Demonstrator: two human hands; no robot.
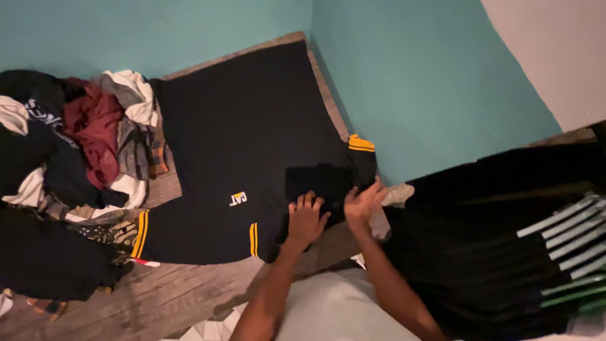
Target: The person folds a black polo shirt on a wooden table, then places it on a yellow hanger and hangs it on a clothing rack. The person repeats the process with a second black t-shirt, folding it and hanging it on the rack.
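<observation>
A black polo shirt (240, 126) with yellow stripes on its sleeve ends and a small logo lies spread flat on a wooden surface (158, 290). My left hand (305, 218) presses flat on its collar area, fingers apart. My right hand (363, 202) grips the shirt's edge near the right sleeve cuff (362, 146), which is folded inward. Both hands sit close together at the shirt's near right corner.
A heap of mixed clothes (76, 139) in black, maroon, white and plaid lies at the left. More black cloth and a striped garment (562, 240) lie at the right. Teal walls (416, 82) meet in a corner behind the shirt.
</observation>
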